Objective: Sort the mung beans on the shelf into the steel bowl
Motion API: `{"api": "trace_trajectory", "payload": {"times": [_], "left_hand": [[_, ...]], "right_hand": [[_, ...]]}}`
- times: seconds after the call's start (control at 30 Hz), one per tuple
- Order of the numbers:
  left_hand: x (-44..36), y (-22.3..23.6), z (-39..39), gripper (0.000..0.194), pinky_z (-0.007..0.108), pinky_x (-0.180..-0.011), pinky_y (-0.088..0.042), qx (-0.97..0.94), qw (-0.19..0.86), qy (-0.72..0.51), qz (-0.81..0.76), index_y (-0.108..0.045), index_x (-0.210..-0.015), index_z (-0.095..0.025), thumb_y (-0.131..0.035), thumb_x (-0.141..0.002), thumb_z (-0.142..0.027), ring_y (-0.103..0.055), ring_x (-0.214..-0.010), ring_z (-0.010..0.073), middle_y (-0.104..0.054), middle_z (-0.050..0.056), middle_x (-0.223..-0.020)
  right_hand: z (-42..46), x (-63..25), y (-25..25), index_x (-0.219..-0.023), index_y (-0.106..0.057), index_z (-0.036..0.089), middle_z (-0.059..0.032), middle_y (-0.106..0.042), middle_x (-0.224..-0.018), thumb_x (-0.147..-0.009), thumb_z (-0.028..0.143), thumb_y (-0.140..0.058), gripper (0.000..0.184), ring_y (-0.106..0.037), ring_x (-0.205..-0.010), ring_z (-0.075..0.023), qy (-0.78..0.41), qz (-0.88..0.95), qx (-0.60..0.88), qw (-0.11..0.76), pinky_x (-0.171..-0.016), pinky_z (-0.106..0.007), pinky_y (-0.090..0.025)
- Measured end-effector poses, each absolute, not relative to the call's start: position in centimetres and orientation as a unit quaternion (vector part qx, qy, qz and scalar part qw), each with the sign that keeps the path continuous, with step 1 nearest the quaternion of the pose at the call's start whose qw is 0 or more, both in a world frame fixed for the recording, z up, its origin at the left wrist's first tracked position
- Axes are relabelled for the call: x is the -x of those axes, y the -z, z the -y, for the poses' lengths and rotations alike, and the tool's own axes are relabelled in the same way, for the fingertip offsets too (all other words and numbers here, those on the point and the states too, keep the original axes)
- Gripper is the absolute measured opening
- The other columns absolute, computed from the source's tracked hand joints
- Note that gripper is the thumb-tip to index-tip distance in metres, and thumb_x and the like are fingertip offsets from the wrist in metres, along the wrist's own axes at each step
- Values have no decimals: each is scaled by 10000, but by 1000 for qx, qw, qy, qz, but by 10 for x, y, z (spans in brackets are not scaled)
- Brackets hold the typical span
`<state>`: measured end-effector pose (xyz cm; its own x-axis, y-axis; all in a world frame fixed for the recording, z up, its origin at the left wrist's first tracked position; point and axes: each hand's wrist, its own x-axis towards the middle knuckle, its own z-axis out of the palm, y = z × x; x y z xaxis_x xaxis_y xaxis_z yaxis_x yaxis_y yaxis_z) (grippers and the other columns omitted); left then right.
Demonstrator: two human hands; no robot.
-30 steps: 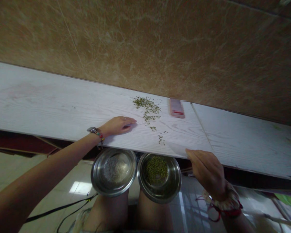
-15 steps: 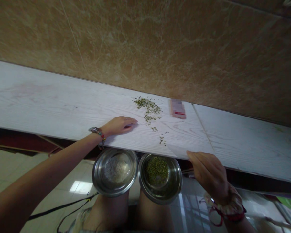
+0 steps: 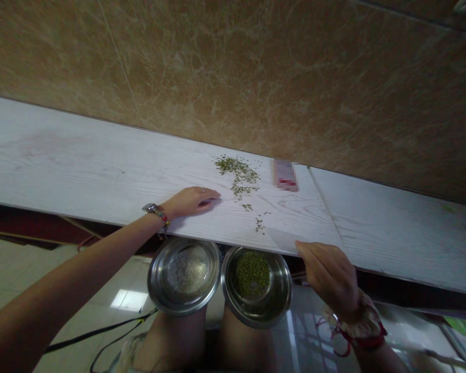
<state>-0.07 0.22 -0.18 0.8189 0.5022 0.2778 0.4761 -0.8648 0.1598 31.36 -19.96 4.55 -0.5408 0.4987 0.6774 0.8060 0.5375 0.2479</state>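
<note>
My left hand (image 3: 194,201) lies on the white wood-grain counter, fingers stretched out and pointing at scattered green beans (image 3: 236,171) that look like mung beans. It wears a ring, a watch and a beaded bracelet at the wrist. At the counter's front edge, my right hand (image 3: 330,272) is closed, fingertips pinched together. A greyish patch shows on the counter by those fingertips; whether it is a thin sheet or a shadow I cannot tell. Below the edge, one steel bowl (image 3: 283,298) contains green beans, and another steel bowl (image 3: 157,295) has whitish grains in it.
Both bowls rest on my thighs, side by side. A blurred pinkish, card-like object (image 3: 285,175) lies by the brown marbled wall (image 3: 233,77). A few beans (image 3: 260,224) are strewn near the front edge. Black straps or cords (image 3: 101,331) hang at the lower left.
My right hand has shifted slightly to the left along the counter's front edge. The left hand, beans and bowls look the same.
</note>
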Motion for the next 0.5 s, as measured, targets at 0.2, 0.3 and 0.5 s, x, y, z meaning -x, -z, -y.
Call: {"api": "trace_trajectory", "payload": {"times": [0.2,0.3,0.5], "left_hand": [[0,2,-2,273,303,-890,-455,-954,39,-156,-254,-559,-1136,-181,-444,-892,-225,-607,-1021,169,-626,68,-1184],[0,0,-1,279,309,-894,-457,-954,39,-150,-258,-560,-1138,-168,-443,-891,-227,-606,-1028,177,-625,78,-1185],[0,0,-1,281,313,-897,-457,-953,41,-150,-261,-561,-1137,-172,-446,-888,-231,-608,-1027,181,-624,78,-1186]], "right_hand": [[194,-318,-45,-1121,-572,133,-60,-689,-802,-769,-41,-494,400,-620,-772,-161,303,817,411,266,-701,-291,-473],[194,-318,-45,-1164,-556,148,-52,-689,-802,-776,-29,-498,430,-623,-776,-155,295,815,413,279,-711,-286,-474],[192,-313,-45,-1204,-544,153,-59,-694,-827,-776,-39,-458,477,-626,-780,-173,284,823,404,280,-703,-309,-482]]}}
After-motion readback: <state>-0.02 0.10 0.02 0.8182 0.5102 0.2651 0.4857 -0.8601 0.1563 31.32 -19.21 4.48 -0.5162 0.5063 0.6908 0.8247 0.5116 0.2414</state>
